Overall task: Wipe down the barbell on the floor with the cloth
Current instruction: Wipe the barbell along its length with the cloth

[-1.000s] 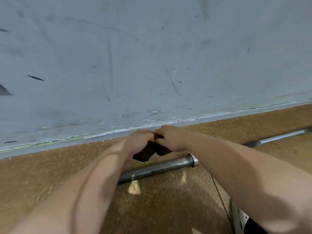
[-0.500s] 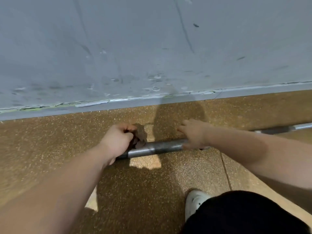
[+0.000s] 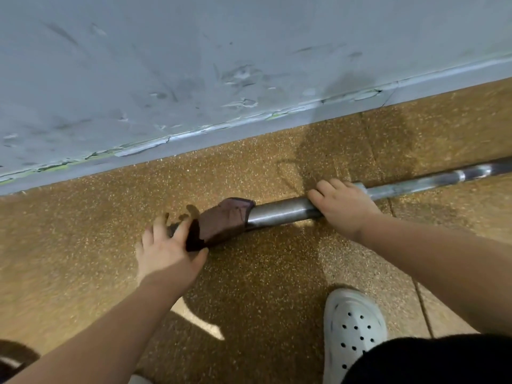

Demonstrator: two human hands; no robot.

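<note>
A steel barbell (image 3: 279, 212) lies on the speckled brown floor, parallel to the wall, its thinner shaft running off to the right. A dark brown cloth (image 3: 221, 220) is draped over the left end of its thick sleeve and hides that end. My left hand (image 3: 169, 252) lies at the cloth's left edge with its fingers spread and fairly straight, the thumb and index finger touching the fabric. My right hand (image 3: 345, 207) rests on top of the bar where sleeve meets shaft, its fingers curled over the far side.
A scuffed grey wall (image 3: 249, 65) with a chipped skirting strip runs just behind the bar. My foot in a white perforated clog (image 3: 353, 332) stands on the floor near the bottom right, beside a dark trouser leg (image 3: 432, 361).
My left hand has uncurled from a fist bunching the cloth; the cloth now lies spread over the sleeve end. My right hand stays on the bar. The camera has moved closer.
</note>
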